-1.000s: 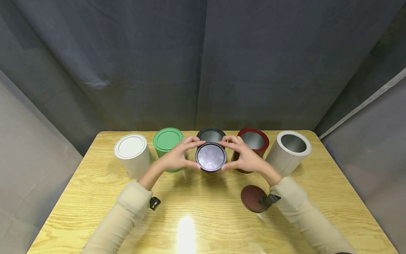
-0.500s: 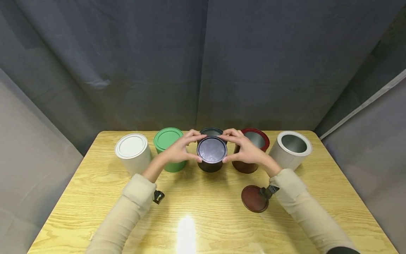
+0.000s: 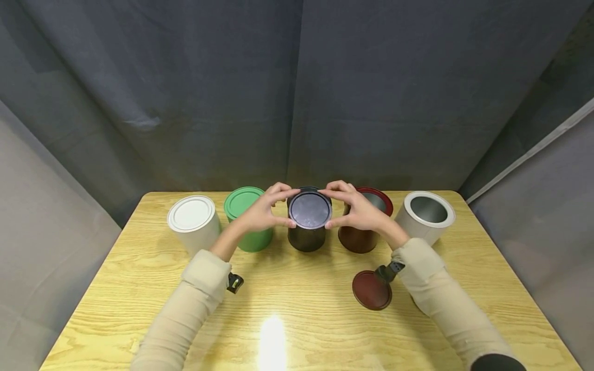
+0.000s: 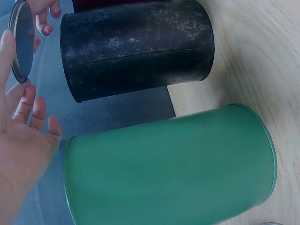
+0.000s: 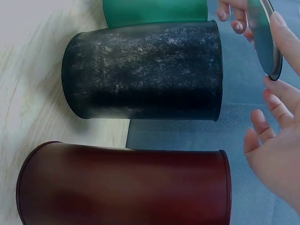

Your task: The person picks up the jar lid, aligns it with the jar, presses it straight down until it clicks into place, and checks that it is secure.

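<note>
A round black lid (image 3: pixel 310 210) is pinched by its rim between both hands. It hangs a little above the black can (image 3: pixel 306 239), apart from it in both wrist views. On the lid's left edge my left hand (image 3: pixel 266 210) grips with thumb and fingertips; my right hand (image 3: pixel 357 210) does the same on the right edge. The can stands upright, its opening mostly hidden behind the lid in the head view. The green can (image 4: pixel 164 168) is nearest the left hand, and the dark red can (image 5: pixel 131 185) lies nearest the right.
At the left end stands a white can (image 3: pixel 199 234) with its lid on; the green can is lidded too. The red can and the right-hand white can (image 3: pixel 419 229) are uncovered. A dark red lid (image 3: pixel 371 290) lies on the wooden table (image 3: pixel 315 319). Grey curtain (image 3: pixel 223 103) hangs behind.
Both hands have carried the black lid away from the body, from in front of the black can to over its top. The other cans and the red lid have stayed put.
</note>
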Tool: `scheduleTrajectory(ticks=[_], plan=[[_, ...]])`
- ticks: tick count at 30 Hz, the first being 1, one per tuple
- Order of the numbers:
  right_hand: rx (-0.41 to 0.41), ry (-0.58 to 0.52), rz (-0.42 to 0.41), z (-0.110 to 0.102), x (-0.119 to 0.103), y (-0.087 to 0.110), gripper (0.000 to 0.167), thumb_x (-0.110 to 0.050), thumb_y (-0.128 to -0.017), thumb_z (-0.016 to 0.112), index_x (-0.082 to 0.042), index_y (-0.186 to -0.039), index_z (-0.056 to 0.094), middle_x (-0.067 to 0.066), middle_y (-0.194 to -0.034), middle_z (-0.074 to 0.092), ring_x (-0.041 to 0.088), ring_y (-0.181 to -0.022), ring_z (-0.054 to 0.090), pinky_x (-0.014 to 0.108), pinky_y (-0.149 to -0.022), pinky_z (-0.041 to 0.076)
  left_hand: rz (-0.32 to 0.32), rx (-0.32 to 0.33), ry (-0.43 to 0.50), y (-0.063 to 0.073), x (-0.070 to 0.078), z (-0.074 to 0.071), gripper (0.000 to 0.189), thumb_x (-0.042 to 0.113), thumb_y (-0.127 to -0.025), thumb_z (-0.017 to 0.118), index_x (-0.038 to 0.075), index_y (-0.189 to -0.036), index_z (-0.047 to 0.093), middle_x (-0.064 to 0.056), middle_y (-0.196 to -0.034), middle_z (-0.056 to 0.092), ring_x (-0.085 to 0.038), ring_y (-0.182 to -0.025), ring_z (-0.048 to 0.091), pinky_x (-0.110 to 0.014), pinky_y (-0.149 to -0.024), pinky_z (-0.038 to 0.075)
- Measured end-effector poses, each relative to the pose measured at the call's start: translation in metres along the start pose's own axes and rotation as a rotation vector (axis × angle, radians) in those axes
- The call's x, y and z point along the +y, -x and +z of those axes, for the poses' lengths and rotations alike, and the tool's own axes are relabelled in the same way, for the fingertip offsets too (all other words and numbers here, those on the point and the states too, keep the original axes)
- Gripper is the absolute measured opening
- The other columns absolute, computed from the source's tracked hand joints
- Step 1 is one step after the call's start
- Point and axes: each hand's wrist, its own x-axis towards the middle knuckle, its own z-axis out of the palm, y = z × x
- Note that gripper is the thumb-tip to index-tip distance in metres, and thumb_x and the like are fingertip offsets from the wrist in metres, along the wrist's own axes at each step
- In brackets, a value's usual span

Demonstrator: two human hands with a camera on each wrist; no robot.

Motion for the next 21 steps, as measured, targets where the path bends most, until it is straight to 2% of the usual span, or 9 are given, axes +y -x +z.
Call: scheduleTrajectory(ticks=[2,5,8,12,18,21], plan=[[-0.002,0.005,0.01,-0.001,0.0,-0.003,0.071,-0.016,-0.065,0.082,-0.001,-0.128,0.051,0.011,-0.125,0.042,0.028,-0.111,0.033,0.045,-0.084,0.034,0.001,0.024,0.001,-0.001,0.0,-0.001,0.07,0.006,-0.064,0.082,-0.003,-0.126,0.051,-0.014,-0.115,0.047,-0.03,-0.107,0.041,-0.037,-0.085,0.035],[-0.004,0.023,0.036,-0.003,-0.001,-0.007,0.071,-0.013,-0.066,0.082,0.0,-0.128,0.051,0.012,-0.126,0.041,0.028,-0.108,0.034,0.038,-0.075,0.034,-0.012,0.047,-0.013,-0.003,0.0,-0.003,0.069,0.007,-0.064,0.082,-0.003,-0.125,0.052,-0.013,-0.114,0.048,-0.032,-0.103,0.043,-0.032,-0.077,0.033],[-0.009,0.031,0.066,-0.004,-0.002,-0.01,0.07,-0.009,-0.067,0.08,0.003,-0.128,0.049,0.015,-0.127,0.04,0.03,-0.109,0.033,0.034,-0.072,0.032,-0.032,0.056,-0.021,-0.005,0.0,-0.004,0.068,0.008,-0.064,0.082,-0.002,-0.124,0.053,-0.013,-0.114,0.048,-0.028,-0.102,0.043,-0.031,-0.075,0.033],[-0.024,0.005,0.108,-0.005,-0.001,-0.016,0.069,-0.004,-0.069,0.078,0.006,-0.129,0.047,0.019,-0.127,0.038,0.034,-0.111,0.032,0.037,-0.074,0.03,-0.058,0.052,-0.021,-0.008,-0.002,-0.007,0.066,0.008,-0.066,0.081,-0.001,-0.124,0.053,-0.012,-0.114,0.048,-0.024,-0.102,0.043,-0.031,-0.076,0.033],[-0.062,0.0,0.158,-0.008,0.003,-0.022,0.068,-0.014,-0.071,0.078,-0.003,-0.131,0.048,0.011,-0.128,0.039,0.027,-0.112,0.032,0.041,-0.078,0.031,-0.1,0.024,-0.026,-0.013,-0.008,-0.009,0.064,0.009,-0.068,0.08,0.0,-0.126,0.053,-0.011,-0.115,0.048,-0.021,-0.1,0.042,-0.031,-0.073,0.032],[-0.075,-0.019,0.172,-0.01,0.008,-0.022,0.069,-0.016,-0.071,0.078,-0.003,-0.132,0.047,0.011,-0.129,0.037,0.028,-0.114,0.032,0.047,-0.08,0.032,-0.119,0.009,-0.035,-0.015,-0.01,-0.01,0.064,0.012,-0.069,0.08,0.001,-0.126,0.053,-0.01,-0.115,0.048,-0.02,-0.097,0.042,-0.034,-0.073,0.034]])
